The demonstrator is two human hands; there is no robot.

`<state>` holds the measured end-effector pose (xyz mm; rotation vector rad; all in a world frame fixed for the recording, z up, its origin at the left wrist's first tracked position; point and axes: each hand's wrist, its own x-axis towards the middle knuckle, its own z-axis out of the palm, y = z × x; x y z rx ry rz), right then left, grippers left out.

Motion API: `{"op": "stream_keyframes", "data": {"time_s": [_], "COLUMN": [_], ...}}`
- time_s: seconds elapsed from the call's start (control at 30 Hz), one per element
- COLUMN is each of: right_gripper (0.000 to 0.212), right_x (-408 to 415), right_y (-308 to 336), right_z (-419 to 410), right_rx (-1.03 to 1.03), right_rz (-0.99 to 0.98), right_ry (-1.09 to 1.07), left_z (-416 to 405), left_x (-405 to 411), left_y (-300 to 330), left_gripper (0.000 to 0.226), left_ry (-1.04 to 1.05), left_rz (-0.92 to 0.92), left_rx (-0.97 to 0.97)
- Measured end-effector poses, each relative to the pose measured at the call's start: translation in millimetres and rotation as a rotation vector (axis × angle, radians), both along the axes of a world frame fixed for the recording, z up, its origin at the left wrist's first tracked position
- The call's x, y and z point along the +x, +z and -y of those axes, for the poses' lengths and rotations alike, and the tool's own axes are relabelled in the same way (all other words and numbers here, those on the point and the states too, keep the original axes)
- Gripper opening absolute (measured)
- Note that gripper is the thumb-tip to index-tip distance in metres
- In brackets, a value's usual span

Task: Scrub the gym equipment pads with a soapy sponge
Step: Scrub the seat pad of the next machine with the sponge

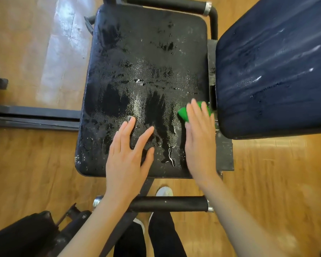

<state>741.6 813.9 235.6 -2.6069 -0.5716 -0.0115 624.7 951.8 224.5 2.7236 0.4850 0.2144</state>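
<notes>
The left hand (127,154) lies flat with fingers spread straight on the near part of the wet black seat pad (143,86), holding nothing. The right hand (200,138), fingers straight and together, presses down on a green sponge (183,113) at the pad's right edge, just beside the tilted dark blue back pad (274,67). Both forearms reach in from below over a black foam roller (167,203)

gym | padded bench seat (146,71) and backrest (274,71) | foam roller bar (168,203) | wood floor (32,164)
</notes>
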Motion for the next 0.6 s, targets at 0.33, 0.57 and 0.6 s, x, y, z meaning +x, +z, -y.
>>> {"op": "stream_keyframes", "data": {"time_s": [0.33, 0.57, 0.6], "right_gripper": [0.049, 0.052, 0.051], "right_x": [28, 28, 43], "right_y": [-5, -4, -5], "right_z": [-11, -11, -19], "right_rx": [0.008, -0.017, -0.009], "right_rz": [0.017, -0.001, 0.001], "right_ry": [-0.112, -0.127, -0.147], "left_z": [1, 1, 1], "left_x": [1, 1, 1], "left_y": [-2, 1, 0], "left_gripper": [0.046, 0.047, 0.047], "left_ry": [0.006, 0.003, 0.005], "left_rz": [0.014, 0.004, 0.006], "left_rx": [-0.026, -0.030, -0.027]}}
